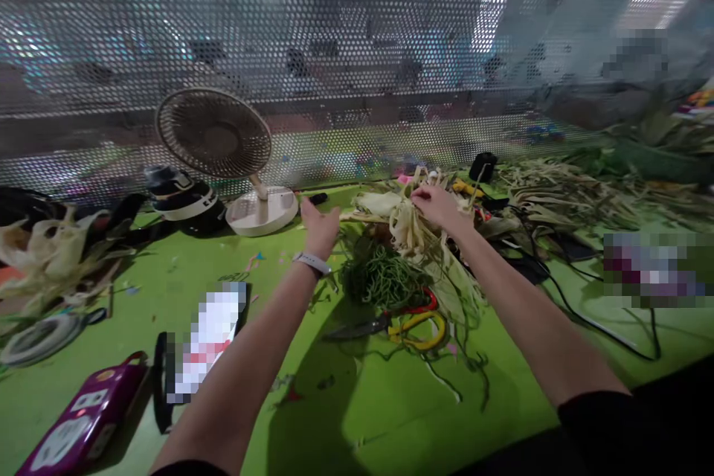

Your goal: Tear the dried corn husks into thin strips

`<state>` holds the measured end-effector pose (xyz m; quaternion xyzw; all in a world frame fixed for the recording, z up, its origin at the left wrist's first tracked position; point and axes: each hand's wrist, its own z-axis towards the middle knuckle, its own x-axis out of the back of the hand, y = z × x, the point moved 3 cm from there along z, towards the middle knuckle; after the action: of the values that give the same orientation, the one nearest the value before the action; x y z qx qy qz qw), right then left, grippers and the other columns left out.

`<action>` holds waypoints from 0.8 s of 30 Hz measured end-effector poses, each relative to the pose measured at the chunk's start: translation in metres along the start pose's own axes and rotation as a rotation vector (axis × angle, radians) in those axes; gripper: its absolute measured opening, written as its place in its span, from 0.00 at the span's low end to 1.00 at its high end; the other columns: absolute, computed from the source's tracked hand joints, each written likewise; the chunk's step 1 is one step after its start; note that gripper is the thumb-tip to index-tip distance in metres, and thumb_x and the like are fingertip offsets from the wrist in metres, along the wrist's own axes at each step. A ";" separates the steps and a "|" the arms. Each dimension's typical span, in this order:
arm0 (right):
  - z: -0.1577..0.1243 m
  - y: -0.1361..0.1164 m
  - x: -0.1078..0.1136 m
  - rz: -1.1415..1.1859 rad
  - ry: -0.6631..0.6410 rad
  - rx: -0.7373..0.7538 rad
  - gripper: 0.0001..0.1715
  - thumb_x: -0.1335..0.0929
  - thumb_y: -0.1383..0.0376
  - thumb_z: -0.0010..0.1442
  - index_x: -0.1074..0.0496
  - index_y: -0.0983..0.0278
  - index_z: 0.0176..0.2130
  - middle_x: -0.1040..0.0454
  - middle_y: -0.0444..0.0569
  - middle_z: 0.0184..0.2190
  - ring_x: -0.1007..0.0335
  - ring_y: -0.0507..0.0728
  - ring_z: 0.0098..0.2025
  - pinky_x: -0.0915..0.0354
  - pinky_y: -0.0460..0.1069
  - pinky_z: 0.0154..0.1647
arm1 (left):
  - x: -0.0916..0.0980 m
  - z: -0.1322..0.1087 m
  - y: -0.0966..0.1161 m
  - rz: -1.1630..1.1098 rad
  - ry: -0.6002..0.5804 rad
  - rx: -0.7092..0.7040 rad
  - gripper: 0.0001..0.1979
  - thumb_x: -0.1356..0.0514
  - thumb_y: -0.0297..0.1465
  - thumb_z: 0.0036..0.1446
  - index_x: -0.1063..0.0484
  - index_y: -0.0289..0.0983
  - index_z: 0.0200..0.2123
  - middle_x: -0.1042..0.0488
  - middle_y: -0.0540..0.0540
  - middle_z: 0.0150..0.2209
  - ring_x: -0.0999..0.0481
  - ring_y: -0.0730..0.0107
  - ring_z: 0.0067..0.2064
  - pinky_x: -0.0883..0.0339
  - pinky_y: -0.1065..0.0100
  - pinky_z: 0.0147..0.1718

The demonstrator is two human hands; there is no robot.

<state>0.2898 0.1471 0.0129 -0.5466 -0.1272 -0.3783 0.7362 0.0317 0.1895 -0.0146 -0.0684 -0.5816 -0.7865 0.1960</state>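
Over the green table, my left hand (320, 227) is spread with its fingers apart and nothing in it, just left of the heap of pale dried husks (382, 204). My right hand (438, 204) rests at the top of that heap, its fingers pinched together at the husk strips; what lies between the fingertips is too small to make out. Below the husks is a bundle of green stringy strands (390, 277). Scissors with red and yellow handles (419, 330) lie in front of the strands, blades pointing left.
A round fan (215, 134) stands at the back left beside a dark bottle (187, 202). A phone (209, 342) and a purple case (83, 420) lie front left. Cables, leaf strips (558, 190) and a perforated metal screen (346, 67) are beyond my right hand.
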 end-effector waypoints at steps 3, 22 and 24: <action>0.011 -0.002 0.002 -0.063 -0.016 0.017 0.06 0.32 0.66 0.48 0.29 0.63 0.21 0.29 0.43 0.21 0.32 0.55 0.30 0.37 0.50 0.39 | -0.020 -0.005 0.014 0.167 0.005 -0.066 0.26 0.38 0.29 0.48 0.35 0.31 0.52 0.38 0.33 0.58 0.44 0.54 0.63 0.51 0.59 0.61; -0.178 -0.045 -0.005 -0.694 -0.808 0.461 0.22 0.34 0.69 0.50 0.33 0.72 0.46 0.28 0.59 0.40 0.31 0.65 0.42 0.36 0.55 0.40 | -0.080 -0.010 0.041 0.079 -0.619 -0.070 0.15 0.42 0.19 0.37 0.26 0.35 0.32 0.24 0.46 0.33 0.27 0.65 0.35 0.33 0.64 0.41; -0.172 -0.045 -0.005 -0.720 -0.823 0.451 0.24 0.34 0.72 0.48 0.34 0.73 0.47 0.27 0.60 0.39 0.30 0.64 0.41 0.36 0.54 0.40 | -0.070 -0.011 0.032 0.009 -0.616 0.044 0.13 0.43 0.18 0.37 0.27 0.35 0.29 0.24 0.47 0.29 0.27 0.68 0.31 0.32 0.65 0.38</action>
<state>0.2163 -0.0108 -0.0220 -0.4008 -0.6571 -0.3247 0.5497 0.1090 0.1872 -0.0131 -0.3018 -0.6303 -0.7151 0.0156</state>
